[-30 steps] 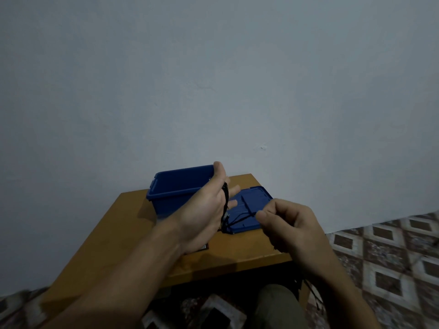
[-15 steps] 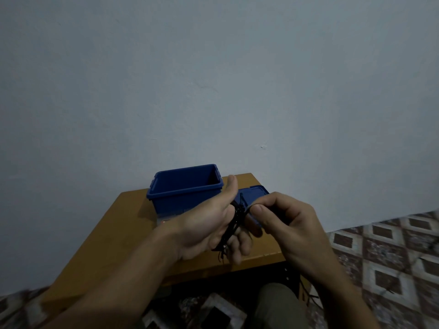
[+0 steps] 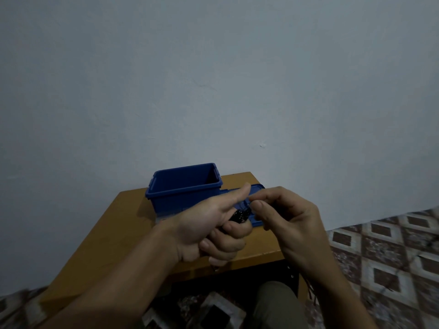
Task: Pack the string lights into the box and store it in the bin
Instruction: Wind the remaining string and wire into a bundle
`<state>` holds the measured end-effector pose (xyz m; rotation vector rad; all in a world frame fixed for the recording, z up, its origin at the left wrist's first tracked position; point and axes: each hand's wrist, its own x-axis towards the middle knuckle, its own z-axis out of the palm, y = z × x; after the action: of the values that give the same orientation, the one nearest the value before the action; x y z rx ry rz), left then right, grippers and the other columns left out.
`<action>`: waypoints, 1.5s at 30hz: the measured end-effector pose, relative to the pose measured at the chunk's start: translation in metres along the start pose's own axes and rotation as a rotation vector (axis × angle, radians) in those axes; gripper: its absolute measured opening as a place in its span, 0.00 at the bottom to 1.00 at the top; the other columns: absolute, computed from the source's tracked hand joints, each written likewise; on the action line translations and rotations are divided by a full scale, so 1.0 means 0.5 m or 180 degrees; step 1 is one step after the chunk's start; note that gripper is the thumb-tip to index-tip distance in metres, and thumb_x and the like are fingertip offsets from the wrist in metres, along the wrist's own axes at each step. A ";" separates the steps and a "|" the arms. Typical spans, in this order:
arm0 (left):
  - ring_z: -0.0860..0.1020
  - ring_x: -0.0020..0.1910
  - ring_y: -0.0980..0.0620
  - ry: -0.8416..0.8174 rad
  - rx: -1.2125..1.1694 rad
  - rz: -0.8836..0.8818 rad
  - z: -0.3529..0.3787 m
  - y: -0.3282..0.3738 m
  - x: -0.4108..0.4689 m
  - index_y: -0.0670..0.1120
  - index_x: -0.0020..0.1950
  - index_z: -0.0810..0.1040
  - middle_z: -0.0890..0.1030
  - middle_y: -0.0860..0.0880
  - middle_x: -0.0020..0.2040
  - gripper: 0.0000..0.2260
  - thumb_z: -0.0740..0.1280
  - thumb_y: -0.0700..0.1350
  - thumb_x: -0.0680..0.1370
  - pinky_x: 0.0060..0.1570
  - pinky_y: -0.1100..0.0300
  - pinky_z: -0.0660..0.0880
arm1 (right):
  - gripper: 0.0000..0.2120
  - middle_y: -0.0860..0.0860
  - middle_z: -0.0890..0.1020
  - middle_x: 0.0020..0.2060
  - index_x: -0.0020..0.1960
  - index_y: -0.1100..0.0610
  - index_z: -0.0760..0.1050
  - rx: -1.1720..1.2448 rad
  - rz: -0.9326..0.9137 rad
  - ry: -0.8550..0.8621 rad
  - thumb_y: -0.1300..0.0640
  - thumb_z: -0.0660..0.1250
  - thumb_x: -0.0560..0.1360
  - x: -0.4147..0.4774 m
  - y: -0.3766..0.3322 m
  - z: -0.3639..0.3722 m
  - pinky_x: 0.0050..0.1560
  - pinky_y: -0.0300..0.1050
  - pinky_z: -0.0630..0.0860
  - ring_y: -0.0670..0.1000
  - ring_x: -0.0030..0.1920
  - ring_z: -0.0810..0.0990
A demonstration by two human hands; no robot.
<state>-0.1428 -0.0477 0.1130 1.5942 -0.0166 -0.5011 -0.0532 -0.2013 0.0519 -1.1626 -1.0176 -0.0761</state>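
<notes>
- Left hand [image 3: 209, 226] curled round coiled string lights [image 3: 241, 216], thumb up.
- Right hand [image 3: 285, 217] pinches their loose end.
- Advise: wrap snug, even turns, steady tension.

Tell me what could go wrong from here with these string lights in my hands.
1. The string lights sit as a coil held only by the curled fingers of the left hand. If that grip eases, the coil could spring loose and unwind.
2. The right hand pinches a thin strand close to the coil. A hard pull might drag loops off.
3. A dark strand seems to hang below the table edge by the right forearm and may snag there.
</notes>
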 end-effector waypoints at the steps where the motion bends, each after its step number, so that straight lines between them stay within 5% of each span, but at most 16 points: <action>1: 0.52 0.19 0.54 -0.0083 -0.0064 -0.0016 -0.002 -0.001 0.000 0.49 0.29 0.58 0.55 0.52 0.22 0.30 0.53 0.71 0.78 0.22 0.62 0.56 | 0.06 0.52 0.84 0.40 0.50 0.53 0.84 0.0036 0.0033 -0.0005 0.58 0.68 0.76 0.000 0.000 -0.001 0.41 0.39 0.76 0.47 0.40 0.81; 7: 0.56 0.17 0.55 -0.0882 -0.0827 0.0179 -0.016 -0.010 0.003 0.49 0.27 0.59 0.59 0.52 0.20 0.29 0.54 0.67 0.80 0.21 0.61 0.55 | 0.09 0.47 0.86 0.41 0.51 0.49 0.86 0.0013 0.0206 -0.0036 0.55 0.68 0.76 -0.004 0.003 0.000 0.43 0.37 0.75 0.44 0.43 0.82; 10: 0.57 0.17 0.55 -0.1089 -0.1059 0.0339 -0.017 -0.013 0.004 0.48 0.28 0.59 0.60 0.52 0.20 0.29 0.52 0.68 0.80 0.22 0.60 0.55 | 0.08 0.48 0.86 0.45 0.53 0.49 0.85 -0.0156 0.0179 -0.0152 0.54 0.68 0.78 -0.004 0.010 0.000 0.46 0.44 0.78 0.48 0.47 0.84; 13: 0.57 0.18 0.55 -0.1186 -0.1249 0.0563 -0.019 -0.013 0.004 0.47 0.28 0.59 0.61 0.52 0.21 0.29 0.52 0.68 0.80 0.22 0.61 0.55 | 0.09 0.52 0.86 0.47 0.56 0.51 0.84 -0.0274 0.0181 -0.0292 0.54 0.67 0.79 -0.004 0.022 0.000 0.49 0.54 0.80 0.54 0.48 0.84; 20: 0.59 0.20 0.53 -0.1046 -0.1475 0.1060 -0.012 -0.002 0.003 0.46 0.33 0.61 0.61 0.50 0.24 0.30 0.48 0.69 0.80 0.27 0.58 0.61 | 0.10 0.56 0.83 0.41 0.53 0.58 0.82 -0.0277 0.0344 -0.0609 0.57 0.62 0.82 -0.004 0.028 0.005 0.45 0.46 0.78 0.55 0.43 0.81; 24: 0.62 0.22 0.52 -0.1056 -0.1667 0.1347 -0.009 0.004 0.005 0.42 0.39 0.70 0.64 0.49 0.26 0.31 0.47 0.68 0.82 0.30 0.56 0.62 | 0.11 0.56 0.83 0.42 0.59 0.56 0.79 -0.0190 0.0501 -0.0722 0.53 0.61 0.83 -0.005 0.021 0.008 0.44 0.45 0.77 0.51 0.41 0.81; 27: 0.70 0.21 0.52 -0.0917 -0.1666 0.1563 -0.010 0.011 0.006 0.36 0.53 0.76 0.73 0.48 0.25 0.33 0.48 0.65 0.83 0.31 0.57 0.69 | 0.13 0.55 0.83 0.41 0.62 0.52 0.77 -0.0218 0.0523 -0.0724 0.48 0.61 0.82 -0.005 0.016 0.009 0.44 0.44 0.75 0.48 0.39 0.80; 31: 0.77 0.28 0.50 -0.0677 -0.1643 0.1694 -0.010 0.019 0.003 0.32 0.68 0.71 0.78 0.46 0.32 0.36 0.50 0.64 0.82 0.38 0.56 0.75 | 0.10 0.51 0.83 0.43 0.58 0.50 0.78 -0.0430 0.0569 -0.0940 0.51 0.60 0.82 -0.006 0.006 0.012 0.45 0.44 0.77 0.50 0.41 0.82; 36: 0.84 0.51 0.43 -0.0383 -0.1757 0.1828 0.004 0.025 -0.002 0.32 0.70 0.71 0.85 0.40 0.53 0.36 0.52 0.64 0.81 0.58 0.50 0.78 | 0.12 0.45 0.84 0.38 0.45 0.53 0.81 -0.0967 0.0704 -0.1000 0.55 0.61 0.83 -0.006 0.004 0.009 0.41 0.38 0.75 0.44 0.37 0.81; 41: 0.82 0.58 0.46 0.0539 -0.1442 0.2042 0.031 0.039 -0.003 0.36 0.68 0.76 0.80 0.43 0.66 0.36 0.46 0.64 0.82 0.64 0.52 0.75 | 0.09 0.50 0.86 0.41 0.52 0.48 0.79 -0.0859 0.1005 -0.0988 0.55 0.60 0.84 -0.006 0.003 0.009 0.36 0.36 0.73 0.50 0.37 0.83; 45: 0.78 0.65 0.44 0.0876 -0.1288 0.2113 0.029 0.045 0.001 0.38 0.78 0.59 0.78 0.46 0.69 0.35 0.46 0.63 0.82 0.69 0.48 0.69 | 0.07 0.51 0.86 0.39 0.52 0.52 0.78 -0.0854 0.1100 -0.1039 0.56 0.61 0.83 -0.006 0.000 0.008 0.37 0.38 0.75 0.49 0.35 0.82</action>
<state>-0.1407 -0.0638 0.1345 1.1550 -0.2159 0.2247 -0.0574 -0.1994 0.0502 -1.6189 -1.0970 0.2666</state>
